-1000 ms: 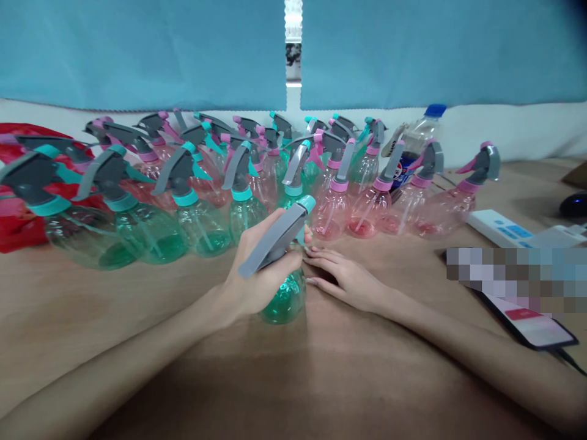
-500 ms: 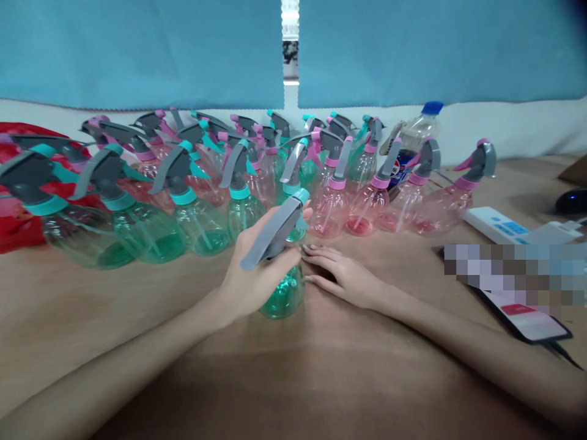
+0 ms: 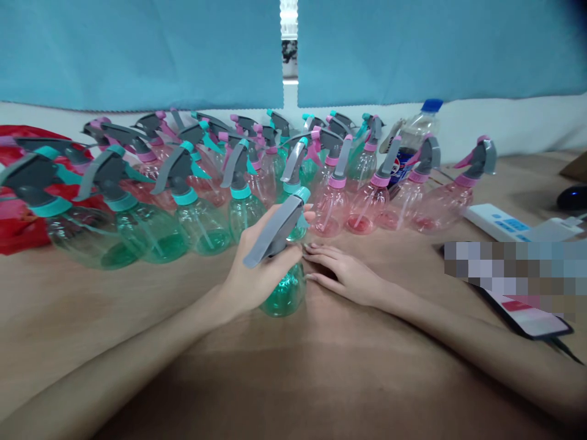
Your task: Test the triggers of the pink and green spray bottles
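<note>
My left hand [image 3: 257,269] is wrapped round the neck of a green spray bottle [image 3: 283,296] with a grey and teal spray head, which stands upright on the table. My right hand [image 3: 348,274] rests on the table just right of that bottle, fingers stretched towards it and holding nothing. Behind my hands stand several more spray bottles in rows. Green ones with teal collars [image 3: 204,229] are at the front left, and pink ones with pink collars [image 3: 328,211] at the front right.
A drink bottle with a blue cap [image 3: 431,106] stands behind the pink bottles. On the right lie a phone [image 3: 534,318], a white power strip [image 3: 493,221] and a dark mouse [image 3: 573,198]. A red plastic bag [image 3: 22,235] is at the far left, before a blue curtain [image 3: 137,55].
</note>
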Motion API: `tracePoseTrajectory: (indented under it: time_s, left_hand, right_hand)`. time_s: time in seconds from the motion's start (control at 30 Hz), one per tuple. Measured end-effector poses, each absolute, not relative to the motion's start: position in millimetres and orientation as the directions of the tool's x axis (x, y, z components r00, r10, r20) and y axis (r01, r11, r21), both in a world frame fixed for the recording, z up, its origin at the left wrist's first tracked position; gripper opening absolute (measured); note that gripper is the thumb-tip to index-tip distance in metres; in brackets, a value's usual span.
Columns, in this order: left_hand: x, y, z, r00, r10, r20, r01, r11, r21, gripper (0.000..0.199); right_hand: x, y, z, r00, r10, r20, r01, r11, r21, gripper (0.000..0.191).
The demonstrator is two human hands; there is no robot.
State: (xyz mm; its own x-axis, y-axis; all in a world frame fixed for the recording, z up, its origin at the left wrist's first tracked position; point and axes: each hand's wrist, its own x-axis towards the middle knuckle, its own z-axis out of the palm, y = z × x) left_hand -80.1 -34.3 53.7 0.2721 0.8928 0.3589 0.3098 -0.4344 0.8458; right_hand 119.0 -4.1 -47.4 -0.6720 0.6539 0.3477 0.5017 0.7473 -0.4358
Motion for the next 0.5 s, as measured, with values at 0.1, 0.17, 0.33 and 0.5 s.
tracePoseTrajectory:
  time_s: [0.1,0.17,0.33,0.5]
  left_hand:
    - [-80.9,-33.8,53.4,0.275,0.882,0.382,0.288,-0.455,0.843,0.047]
    - [-81.0,-33.9,54.0,0.279,0.875,0.395,0.266,-0.466,0.844,0.045]
    - [-79.6,-35.0,56.2,0.276,0.879,0.389,0.243,-0.455,0.856,0.042]
    - [-79.4,-33.9,55.1,0.267,0.882,0.389,0.267,-0.455,0.849,0.040]
  right_hand:
    - [119.0,-4.0,-47.8,-0.673,0.655,0.342,0.507,0.746,-0.432,0.044]
    - [118.8,-4.0,-47.6,-0.672,0.657,0.342,0.508,0.745,-0.433,0.044]
    - [118.2,-4.3,-46.7,-0.668,0.655,0.353,0.501,0.747,-0.436,0.043]
    - [118.7,-4.1,-47.4,-0.672,0.648,0.358,0.496,0.753,-0.432,0.042]
